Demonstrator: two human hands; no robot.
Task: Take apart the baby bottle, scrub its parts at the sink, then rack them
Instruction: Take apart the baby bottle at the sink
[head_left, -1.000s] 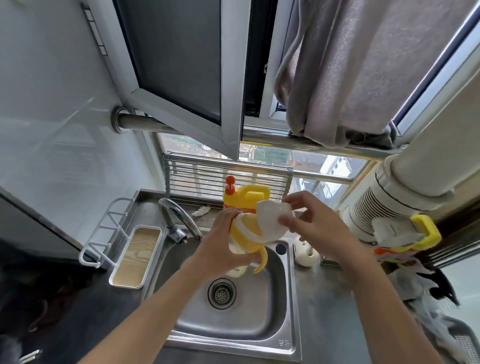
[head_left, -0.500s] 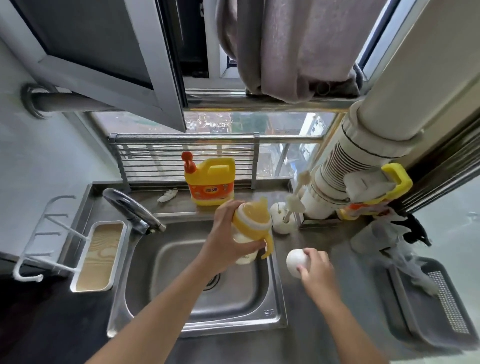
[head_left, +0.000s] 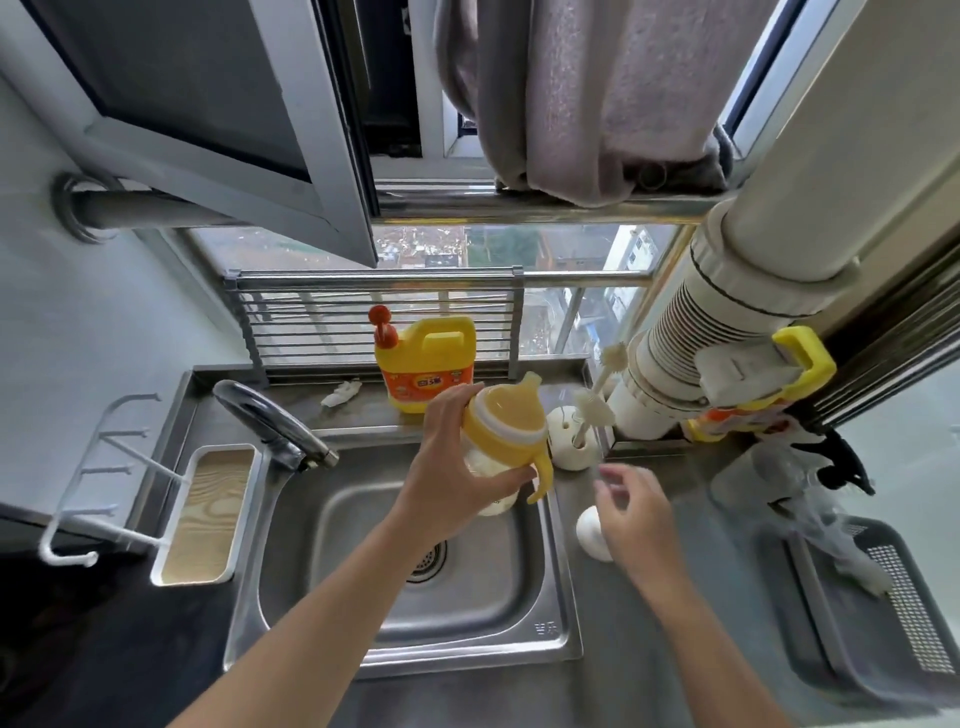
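At the centre of the frame the left hand (head_left: 454, 470) grips the baby bottle (head_left: 501, 434), fingers and thumb curled round its clear body just under the yellow collar. The bottle is tilted, with its spout towards the window and one yellow handle hanging down. It is held in the air over the upper right corner of the sink (head_left: 563, 587).

The right hand (head_left: 631, 514), right of centre, holds nothing. Its fingers are loosely spread and blurred, above the grey surface (head_left: 649, 649) just beside the sink's right rim. A white cap (head_left: 589, 538) lies on the surface at this hand's left edge, partly hidden by it; whether the hand touches it cannot be told.

Behind the bottle a yellow detergent jug (head_left: 431, 364) with a red pump stands on the ledge under the window. To its right a round white holder (head_left: 569, 447) carries thin brushes. The faucet (head_left: 270, 421) curves in from the sink's upper left corner. A grey slotted basket (head_left: 893, 613) sits on the surface at the lower right of the frame.
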